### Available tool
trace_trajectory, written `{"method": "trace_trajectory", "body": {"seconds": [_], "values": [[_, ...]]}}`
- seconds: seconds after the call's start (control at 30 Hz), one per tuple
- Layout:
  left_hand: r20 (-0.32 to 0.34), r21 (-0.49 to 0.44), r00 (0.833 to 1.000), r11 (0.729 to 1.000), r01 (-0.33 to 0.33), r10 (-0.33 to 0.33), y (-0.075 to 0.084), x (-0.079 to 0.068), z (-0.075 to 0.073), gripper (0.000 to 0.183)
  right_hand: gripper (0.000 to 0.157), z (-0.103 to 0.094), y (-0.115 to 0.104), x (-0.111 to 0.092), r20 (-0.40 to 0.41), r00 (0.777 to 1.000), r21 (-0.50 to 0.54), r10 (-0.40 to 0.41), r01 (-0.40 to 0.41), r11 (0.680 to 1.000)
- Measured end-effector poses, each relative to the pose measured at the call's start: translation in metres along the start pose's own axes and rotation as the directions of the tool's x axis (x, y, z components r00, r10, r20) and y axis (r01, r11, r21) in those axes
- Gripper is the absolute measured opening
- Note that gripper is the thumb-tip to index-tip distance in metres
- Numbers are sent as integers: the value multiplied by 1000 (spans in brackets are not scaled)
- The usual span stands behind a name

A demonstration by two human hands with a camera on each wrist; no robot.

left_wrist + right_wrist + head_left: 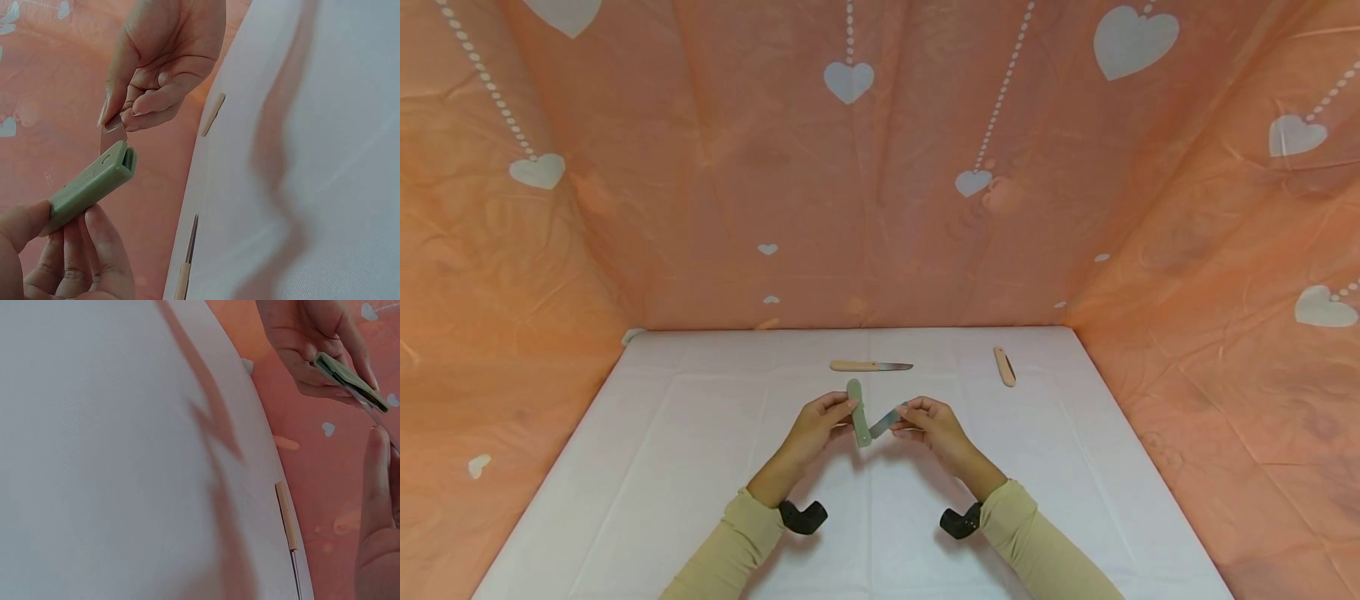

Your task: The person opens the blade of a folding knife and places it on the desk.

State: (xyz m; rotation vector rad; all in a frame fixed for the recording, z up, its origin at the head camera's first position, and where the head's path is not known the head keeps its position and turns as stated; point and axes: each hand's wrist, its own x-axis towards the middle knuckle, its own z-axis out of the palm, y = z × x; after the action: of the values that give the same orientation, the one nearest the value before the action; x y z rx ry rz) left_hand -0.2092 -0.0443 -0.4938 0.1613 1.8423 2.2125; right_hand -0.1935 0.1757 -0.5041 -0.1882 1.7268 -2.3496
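A folding knife with a green handle [859, 414] is held up over the table, its blade [886, 422] swung partway out at an angle. My left hand [817, 423] grips the handle between thumb and fingers, as the left wrist view shows with the green handle [94, 185] lying across the fingertips. Pinched at the blade by thumb and fingers is my right hand [934, 429]. In the right wrist view the handle's slotted edge [350, 380] shows beside the left palm, and the right thumb [376, 469] lies along the blade.
Beyond the hands, a wooden-handled knife [853, 366] lies unfolded on the white table [700, 500]. Another wooden knife [1004, 367], folded, lies at the back right. Orange heart-printed cloth [880, 208] walls the back and both sides.
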Motion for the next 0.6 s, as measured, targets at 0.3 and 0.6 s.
{"method": "trace_trajectory", "body": {"seconds": [0.3,0.6], "values": [[-5,-87,1000,996,5,-6,1,0,-1,28,6,-2,1,0,-45,999,19,10,-9,1000],[-44,-127,999,992,11,-17,-1,0,-2,33,4,-1,2,0,-70,998,67,4,0,998]]}}
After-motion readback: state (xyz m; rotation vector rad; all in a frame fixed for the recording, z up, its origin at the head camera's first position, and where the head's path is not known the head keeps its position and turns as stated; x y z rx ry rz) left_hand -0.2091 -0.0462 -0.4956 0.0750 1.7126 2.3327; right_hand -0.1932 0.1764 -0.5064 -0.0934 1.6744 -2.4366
